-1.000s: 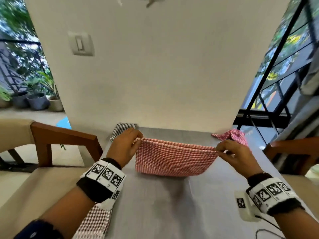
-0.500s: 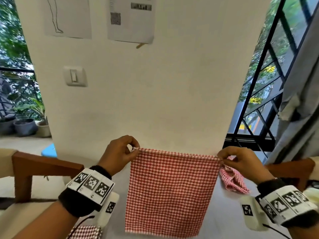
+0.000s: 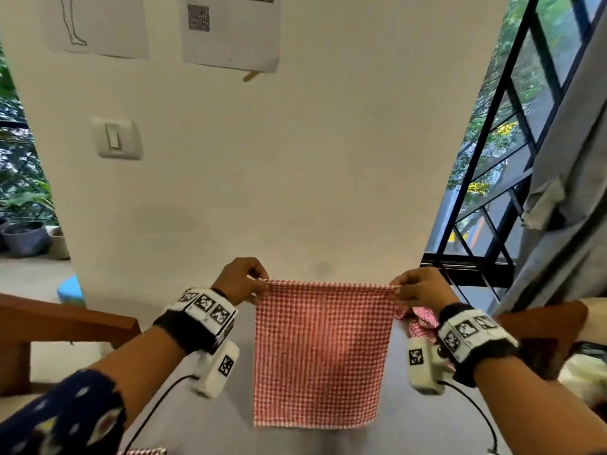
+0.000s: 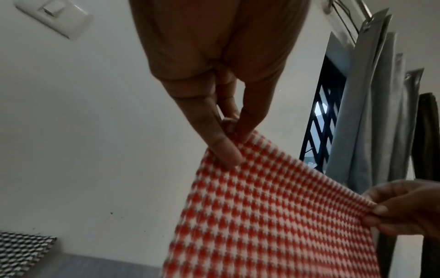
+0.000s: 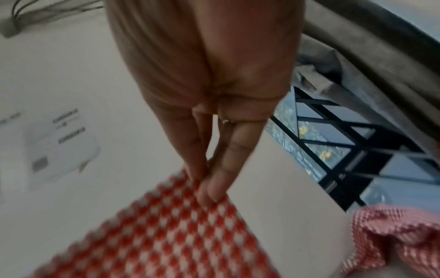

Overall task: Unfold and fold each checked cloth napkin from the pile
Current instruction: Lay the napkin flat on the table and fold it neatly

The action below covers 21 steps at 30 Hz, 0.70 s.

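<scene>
My sleeve and both forearms fill the near edge, each wrist wrapped in a band with a small camera hanging under it. Just past them, my left hand pinches one top corner of the red checked napkin between thumb and fingertips, and my right hand pinches the other top corner the same way, the remaining fingers curled in. The napkin hangs between my 2 hands, top edge pulled nearly straight, opened out flat above the grey table, its bottom hem low and close to the tabletop.

Behind my right wrist lies a crumpled red checked napkin on the table, and the left wrist view shows a black checked napkin by the wall. Farther back are a light switch and 2 papers on the wall.

I judge the napkin is unfolded and the fold comes next. The grips are thin, right at the hem, so a corner could slip out if I pull tighter or swing down fast. If my hands lower unevenly, the cloth could land skewed or bunched, or drag across the crumpled one.
</scene>
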### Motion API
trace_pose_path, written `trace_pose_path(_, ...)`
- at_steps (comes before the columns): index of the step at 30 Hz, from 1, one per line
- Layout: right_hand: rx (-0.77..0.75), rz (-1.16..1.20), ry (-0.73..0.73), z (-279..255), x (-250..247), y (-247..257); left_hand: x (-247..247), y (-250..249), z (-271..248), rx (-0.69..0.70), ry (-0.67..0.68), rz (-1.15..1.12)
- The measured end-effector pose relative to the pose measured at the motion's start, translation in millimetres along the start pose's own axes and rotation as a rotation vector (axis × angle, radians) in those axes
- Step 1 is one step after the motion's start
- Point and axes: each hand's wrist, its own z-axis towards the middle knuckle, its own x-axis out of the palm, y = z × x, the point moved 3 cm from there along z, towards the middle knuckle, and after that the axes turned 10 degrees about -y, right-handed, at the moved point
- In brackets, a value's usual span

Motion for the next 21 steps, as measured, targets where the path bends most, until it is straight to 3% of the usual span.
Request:
trace_pose_path(4,-0.264,-0.019,-0.238,13,-3,27,-5,-15,30,0.204,-0.177,-0.054)
trace_pose_path(9,-0.436,0.088,-0.278,12,-10,23,-5,-4,25,0.333,-0.211,-0.153)
trace_pose_path(12,-0.460,-0.059,-0.184,-9,7,-21,14,41,-12,0.261,-0.090,-0.162)
trace_pose_path(16,-0.419,-0.365,0.024,-51,46,-118,56,126,-82,0.100,0.090,-0.010)
trace_pose_path(21,-0.342,-0.469,0.208,-119,76,-217,97,188,-175,0.004,0.244,0.194)
